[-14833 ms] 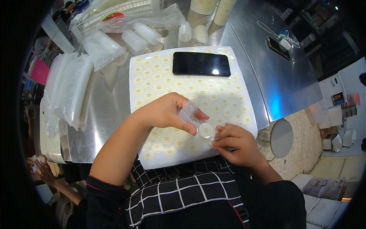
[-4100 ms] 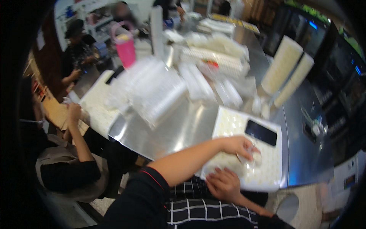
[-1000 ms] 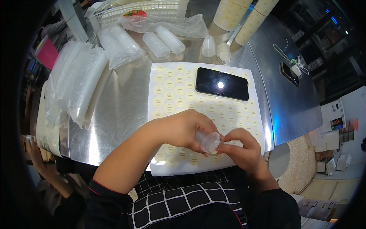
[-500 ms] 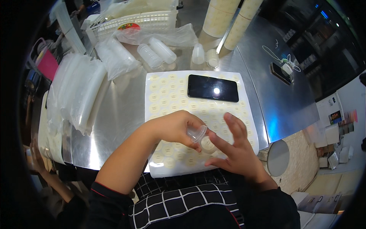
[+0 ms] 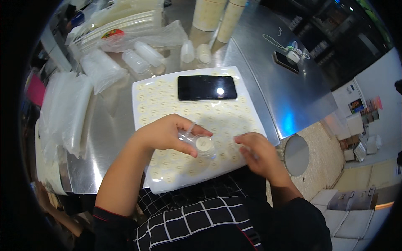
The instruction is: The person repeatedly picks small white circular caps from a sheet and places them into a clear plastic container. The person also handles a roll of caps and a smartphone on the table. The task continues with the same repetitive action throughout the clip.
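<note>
My left hand is closed around small clear plastic cups, held tilted above a sheet of stickers. At their right end a round cream label shows on clear plastic; how the pieces fit together I cannot make out. Apart from the cups, my right hand hovers over the sheet's right edge, with fingers bent and a gap between index finger and thumb. Nothing shows between them. Rows of round pale yellow labels cover the white sticker sheet, partly hidden under my hands.
A black phone lies on the sheet. Behind stand clear cups, a labelled cup and label rolls. Bagged cups lie left, near a white basket. Another phone and a cable rest right. Someone's arm shows lower left.
My right hand has drawn away from the cups to the right, its fingers now more bent. The labelled end is in plainer sight. The whole view has shifted.
</note>
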Demonstrator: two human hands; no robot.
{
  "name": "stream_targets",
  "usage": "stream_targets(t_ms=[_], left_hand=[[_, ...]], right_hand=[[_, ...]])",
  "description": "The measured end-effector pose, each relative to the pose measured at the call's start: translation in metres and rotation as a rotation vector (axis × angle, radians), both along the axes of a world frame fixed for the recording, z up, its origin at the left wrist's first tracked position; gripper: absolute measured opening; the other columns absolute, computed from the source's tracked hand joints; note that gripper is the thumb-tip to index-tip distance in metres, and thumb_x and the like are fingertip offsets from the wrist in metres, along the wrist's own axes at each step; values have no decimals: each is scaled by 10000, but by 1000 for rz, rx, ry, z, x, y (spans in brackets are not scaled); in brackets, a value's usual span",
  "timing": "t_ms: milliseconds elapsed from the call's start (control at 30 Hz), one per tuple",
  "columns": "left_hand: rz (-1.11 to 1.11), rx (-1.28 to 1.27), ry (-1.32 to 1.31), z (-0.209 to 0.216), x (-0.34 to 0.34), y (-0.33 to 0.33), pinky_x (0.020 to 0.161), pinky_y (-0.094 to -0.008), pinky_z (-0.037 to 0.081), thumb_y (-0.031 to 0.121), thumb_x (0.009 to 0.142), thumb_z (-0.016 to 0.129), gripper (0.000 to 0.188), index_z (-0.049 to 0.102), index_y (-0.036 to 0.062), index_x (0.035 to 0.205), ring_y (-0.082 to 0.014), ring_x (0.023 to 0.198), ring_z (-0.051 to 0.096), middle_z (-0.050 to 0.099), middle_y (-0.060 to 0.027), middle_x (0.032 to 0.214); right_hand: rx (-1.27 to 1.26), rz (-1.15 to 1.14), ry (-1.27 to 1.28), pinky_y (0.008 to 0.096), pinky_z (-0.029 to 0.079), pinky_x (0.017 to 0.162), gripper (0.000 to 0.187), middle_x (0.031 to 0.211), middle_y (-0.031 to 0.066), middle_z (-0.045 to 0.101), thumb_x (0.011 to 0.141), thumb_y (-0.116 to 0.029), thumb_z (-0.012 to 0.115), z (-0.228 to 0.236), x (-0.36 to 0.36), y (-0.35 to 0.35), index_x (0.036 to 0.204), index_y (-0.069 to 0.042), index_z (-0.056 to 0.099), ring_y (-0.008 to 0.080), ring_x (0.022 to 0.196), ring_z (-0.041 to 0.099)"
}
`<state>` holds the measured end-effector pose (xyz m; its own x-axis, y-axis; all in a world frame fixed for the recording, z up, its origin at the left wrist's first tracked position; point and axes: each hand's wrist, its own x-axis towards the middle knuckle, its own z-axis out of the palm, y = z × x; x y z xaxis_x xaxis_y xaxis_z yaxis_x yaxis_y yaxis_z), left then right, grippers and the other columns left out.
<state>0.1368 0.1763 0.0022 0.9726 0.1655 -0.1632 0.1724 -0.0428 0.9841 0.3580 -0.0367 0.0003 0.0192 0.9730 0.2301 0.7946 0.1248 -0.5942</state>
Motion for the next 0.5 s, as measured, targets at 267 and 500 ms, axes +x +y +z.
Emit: stream_targets(t_ms=[267,500], left_hand=[[-27,-133,34,-2,-1,2,935,-258,462,63,679,865,550,677,16,1194,-130,1051,615,675,-82,1207],[-74,-181,45,-2,-3,6,974,-287,458,69,669,876,565,673,12,1194,-159,1114,603,651,-91,1252]], right_hand=[[5,-35,-17,452,408,1064,241,1063,57,681,760,-88,771,-11,46,-44,992,-68,712,279,1117,623],[195,-20,-99,454,450,1030,248,1038,60,681,682,-81,826,-27,30,-38,893,-75,696,272,1111,635]])
